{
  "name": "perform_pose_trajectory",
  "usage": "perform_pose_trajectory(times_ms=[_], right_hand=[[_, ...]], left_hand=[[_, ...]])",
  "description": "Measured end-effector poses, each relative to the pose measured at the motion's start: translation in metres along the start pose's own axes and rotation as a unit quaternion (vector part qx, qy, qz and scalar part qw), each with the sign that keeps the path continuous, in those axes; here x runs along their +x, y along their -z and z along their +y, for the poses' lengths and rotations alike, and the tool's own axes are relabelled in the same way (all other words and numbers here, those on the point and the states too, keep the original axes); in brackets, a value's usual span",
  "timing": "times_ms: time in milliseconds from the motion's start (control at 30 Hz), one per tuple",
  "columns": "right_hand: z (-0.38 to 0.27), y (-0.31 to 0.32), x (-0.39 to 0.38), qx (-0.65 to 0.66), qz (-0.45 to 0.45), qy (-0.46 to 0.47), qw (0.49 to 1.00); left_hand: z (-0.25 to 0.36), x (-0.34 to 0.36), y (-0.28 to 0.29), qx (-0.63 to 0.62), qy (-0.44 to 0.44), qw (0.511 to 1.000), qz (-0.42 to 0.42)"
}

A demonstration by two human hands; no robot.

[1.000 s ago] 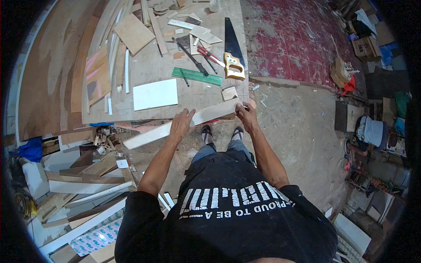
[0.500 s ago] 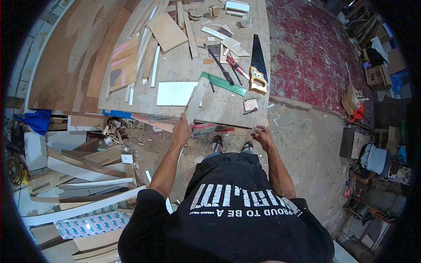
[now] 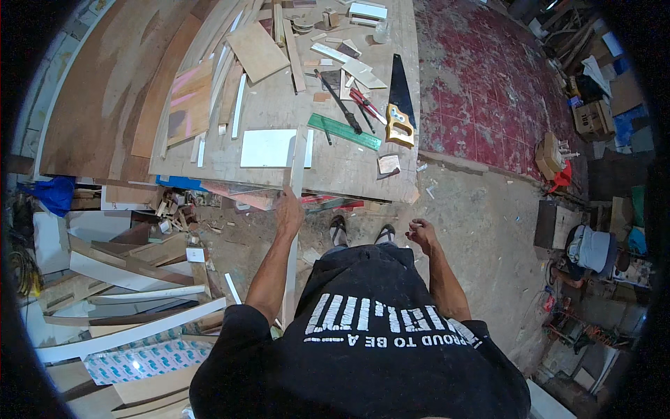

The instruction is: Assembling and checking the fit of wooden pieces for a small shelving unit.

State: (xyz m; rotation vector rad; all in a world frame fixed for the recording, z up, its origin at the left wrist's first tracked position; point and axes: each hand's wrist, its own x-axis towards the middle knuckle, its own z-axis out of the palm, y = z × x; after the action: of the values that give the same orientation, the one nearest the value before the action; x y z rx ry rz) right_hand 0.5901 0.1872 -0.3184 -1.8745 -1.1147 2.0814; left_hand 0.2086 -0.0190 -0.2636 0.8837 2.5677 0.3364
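Note:
My left hand (image 3: 289, 214) is closed around a long, narrow wooden strip (image 3: 299, 159). The strip's far end lies over the white board (image 3: 269, 149) on the worktable (image 3: 349, 171), and the rest runs back past my left forearm. My right hand (image 3: 421, 234) hangs off the table's near right corner, touching nothing, its fingers curled in with nothing visible in them. Ahead on the table are a green ruler (image 3: 344, 132), a handsaw (image 3: 400, 105) with a yellowish handle, a red cutter knife (image 3: 367, 105) and a dark, slim tool (image 3: 340, 103).
Wood offcuts (image 3: 357, 72) and a plywood panel (image 3: 257, 52) lie on the table's far part. A small block (image 3: 389, 165) sits near the right corner. Boards are heaped on the floor (image 3: 132, 279) at my left. Boxes and a dark cabinet (image 3: 556, 227) stand at the right.
The strip has swung from a slant to nearly straight ahead, its far end shifting left and off the ruler's side. My right hand has dropped back from the table edge.

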Motion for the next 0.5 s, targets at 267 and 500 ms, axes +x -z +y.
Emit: perform_pose_trajectory(times_ms=[267, 500], right_hand=[[0.0, 0.016, -0.002, -0.05, -0.003, -0.013, 0.999], [0.0, 0.027, 0.002, -0.062, -0.005, -0.007, 0.998]], left_hand=[[0.015, 0.0, -0.01, 0.01, 0.017, 1.0, -0.009], [0.033, -0.004, -0.005, 0.001, 0.055, 0.998, -0.019]])
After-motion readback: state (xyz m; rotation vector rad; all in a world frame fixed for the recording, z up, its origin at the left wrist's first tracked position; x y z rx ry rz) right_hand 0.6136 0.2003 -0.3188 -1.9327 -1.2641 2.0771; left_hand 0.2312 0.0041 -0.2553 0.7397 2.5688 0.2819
